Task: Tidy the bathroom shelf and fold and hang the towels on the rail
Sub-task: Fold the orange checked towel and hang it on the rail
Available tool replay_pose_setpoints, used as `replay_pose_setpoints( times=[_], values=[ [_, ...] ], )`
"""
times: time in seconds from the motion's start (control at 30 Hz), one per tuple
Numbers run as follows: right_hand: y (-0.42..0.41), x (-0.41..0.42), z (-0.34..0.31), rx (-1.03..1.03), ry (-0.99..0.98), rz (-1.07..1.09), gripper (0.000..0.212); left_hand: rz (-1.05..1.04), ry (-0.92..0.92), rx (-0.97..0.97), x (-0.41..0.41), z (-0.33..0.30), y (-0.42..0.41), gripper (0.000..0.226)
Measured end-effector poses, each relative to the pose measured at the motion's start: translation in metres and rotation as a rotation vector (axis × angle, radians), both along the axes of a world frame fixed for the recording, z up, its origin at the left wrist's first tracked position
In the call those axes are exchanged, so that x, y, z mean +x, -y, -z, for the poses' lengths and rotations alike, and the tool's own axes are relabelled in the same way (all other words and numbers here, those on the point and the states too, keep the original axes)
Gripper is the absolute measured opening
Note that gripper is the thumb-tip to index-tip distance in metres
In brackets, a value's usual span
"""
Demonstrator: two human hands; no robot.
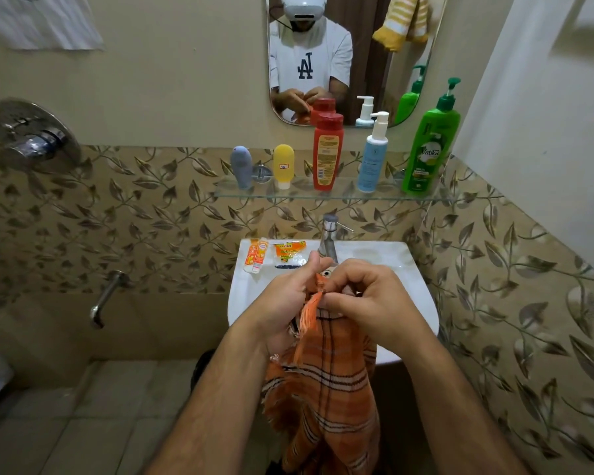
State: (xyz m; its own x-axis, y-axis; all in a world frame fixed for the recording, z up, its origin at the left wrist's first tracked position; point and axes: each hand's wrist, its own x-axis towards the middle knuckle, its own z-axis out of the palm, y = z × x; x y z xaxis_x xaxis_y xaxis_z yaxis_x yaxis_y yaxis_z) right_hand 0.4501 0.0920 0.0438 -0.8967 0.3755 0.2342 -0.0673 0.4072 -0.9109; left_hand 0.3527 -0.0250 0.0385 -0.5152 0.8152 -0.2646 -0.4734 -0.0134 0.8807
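Observation:
An orange checked towel (326,389) with a fringed edge hangs down in front of the white basin (412,293). My left hand (288,299) and my right hand (367,296) both pinch its top edge, close together above the basin. On the glass shelf (299,195) stand a grey tube (241,167), a yellow tube (283,165), a red bottle (327,152), a blue-white pump bottle (372,156) and a green pump bottle (431,145), all upright in a row.
A chrome tap (330,234) rises behind my hands. Orange sachets (257,259) and a soap packet (288,255) lie on the basin's back left rim. A mirror (343,56) hangs above the shelf; a yellow striped towel (403,20) hangs at upper right; a wall spout (105,298) juts at left.

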Motion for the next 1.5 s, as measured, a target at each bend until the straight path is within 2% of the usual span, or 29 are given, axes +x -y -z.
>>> replay_pose_setpoints(
  times=[0.1, 0.17, 0.27, 0.43, 0.57, 0.63, 0.73, 0.87, 0.93, 1.03, 1.13, 1.3, 1.4, 1.5],
  values=[
    [-0.007, 0.000, -0.006, 0.016, -0.016, -0.010, 0.023, 0.068, -0.058, 0.008, 0.003, -0.001, 0.002, 0.056],
    [-0.004, -0.003, -0.006, 0.140, -0.024, 0.042, 0.027, 0.076, -0.066, 0.028, 0.007, 0.000, 0.001, 0.056],
    [-0.001, -0.006, -0.002, 0.270, -0.033, 0.081, 0.017, 0.055, -0.130, 0.018, 0.007, 0.001, 0.001, 0.050],
    [0.004, -0.006, -0.005, 0.148, -0.011, 0.075, 0.020, 0.102, -0.379, -0.157, -0.003, 0.003, 0.007, 0.074],
    [0.006, -0.005, -0.008, 0.160, 0.040, 0.058, 0.014, 0.176, -0.456, -0.219, -0.005, -0.005, 0.020, 0.049],
    [0.005, -0.003, -0.010, 0.103, 0.056, 0.038, 0.009, 0.152, -0.496, -0.240, -0.012, -0.006, 0.030, 0.051],
    [0.002, 0.001, -0.011, 0.026, 0.045, 0.007, 0.010, 0.112, -0.418, -0.129, -0.025, -0.004, 0.046, 0.047],
    [0.002, 0.000, -0.007, -0.067, -0.002, 0.007, 0.018, 0.095, -0.444, -0.075, -0.028, -0.003, 0.051, 0.014],
    [0.004, -0.001, -0.005, -0.101, -0.035, 0.003, 0.021, 0.024, -0.427, -0.044, -0.027, -0.004, 0.049, 0.016],
    [0.008, -0.002, -0.002, -0.097, -0.150, 0.009, 0.008, -0.109, -0.366, 0.002, -0.030, -0.005, 0.048, 0.020],
    [0.009, -0.003, -0.004, -0.076, -0.241, 0.031, 0.009, -0.128, -0.265, 0.074, -0.031, -0.007, 0.048, 0.030],
    [0.005, -0.004, -0.009, -0.159, -0.260, -0.050, 0.007, -0.121, -0.124, 0.178, -0.026, -0.015, 0.039, 0.024],
    [0.006, -0.005, -0.007, -0.147, -0.255, -0.112, 0.010, -0.177, -0.176, 0.161, -0.019, -0.021, 0.029, 0.023],
    [0.006, -0.004, -0.010, -0.130, -0.291, -0.065, 0.019, -0.282, -0.363, 0.074, -0.014, -0.025, 0.021, 0.023]
  ],
)
